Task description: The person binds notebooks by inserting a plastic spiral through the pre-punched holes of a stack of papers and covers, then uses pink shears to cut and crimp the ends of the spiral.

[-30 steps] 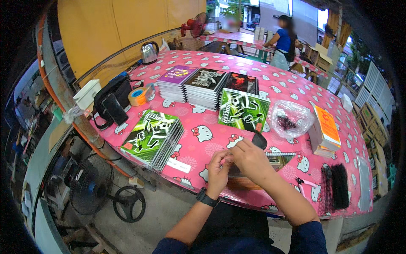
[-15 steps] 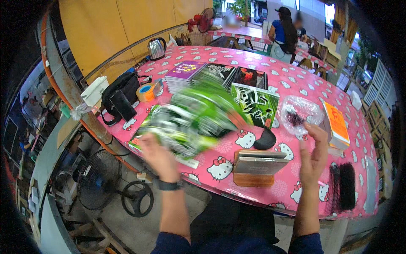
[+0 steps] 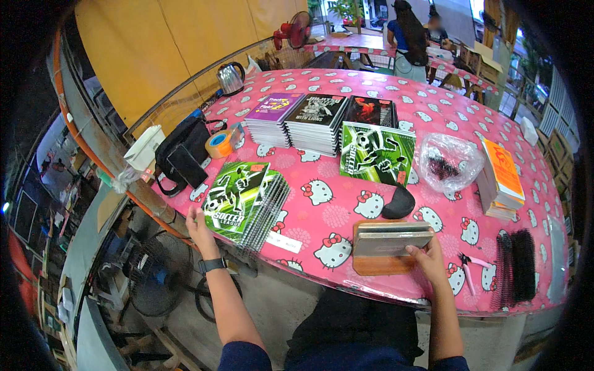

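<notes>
A stack of green spiral-bound notebooks with a soccer design lies at the left front of the table. My left hand is at its lower left corner, fingers stretched out along the edge. At the front middle stands a wooden block holding flat metal plates. My right hand grips its right end, the thumb on the metal face and the other fingers mostly hidden behind. Another green soccer notebook lies beyond the block, with a black rounded pad between them.
Purple and black notebook stacks stand farther back. On the right are a clear plastic bag, an orange-topped stack, pink-handled pliers and black spiral coils. A black bag and tape sit left.
The blurred green notebooks in mid-swing now rest on the left stack. My left hand has moved to the stack's outer corner, and my right hand has come down onto the metal-plated block.
</notes>
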Action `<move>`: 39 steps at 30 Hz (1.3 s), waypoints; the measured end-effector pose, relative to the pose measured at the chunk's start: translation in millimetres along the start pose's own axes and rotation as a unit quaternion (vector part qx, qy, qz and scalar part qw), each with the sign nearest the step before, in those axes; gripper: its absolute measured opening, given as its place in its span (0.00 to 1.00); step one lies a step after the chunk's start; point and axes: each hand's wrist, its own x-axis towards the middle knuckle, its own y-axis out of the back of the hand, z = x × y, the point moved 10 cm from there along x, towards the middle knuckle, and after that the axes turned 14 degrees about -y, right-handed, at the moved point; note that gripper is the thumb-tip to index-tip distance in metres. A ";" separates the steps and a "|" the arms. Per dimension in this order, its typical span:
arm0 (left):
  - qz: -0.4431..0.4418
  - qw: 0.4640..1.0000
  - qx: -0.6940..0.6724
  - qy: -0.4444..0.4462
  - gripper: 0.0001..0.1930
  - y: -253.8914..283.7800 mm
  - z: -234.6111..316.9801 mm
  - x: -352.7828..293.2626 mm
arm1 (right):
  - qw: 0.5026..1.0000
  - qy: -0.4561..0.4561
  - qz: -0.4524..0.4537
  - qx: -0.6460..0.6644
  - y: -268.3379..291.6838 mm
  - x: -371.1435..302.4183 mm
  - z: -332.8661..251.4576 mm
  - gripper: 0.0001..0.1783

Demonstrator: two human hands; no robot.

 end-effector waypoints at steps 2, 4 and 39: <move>0.012 0.935 -0.299 0.190 0.16 -40.4 -2.4 -25.2 | 1.000 -0.005 0.010 -0.006 11.6 2.7 15.0 0.29; -0.007 0.927 -0.311 0.208 0.16 -44.3 2.3 -25.9 | 1.000 -0.010 0.006 -0.007 14.7 2.8 23.4 0.28; -0.483 0.825 0.193 -0.222 0.18 -130.2 182.3 -27.0 | 0.964 0.122 0.086 -0.219 28.6 -33.9 -9.6 0.39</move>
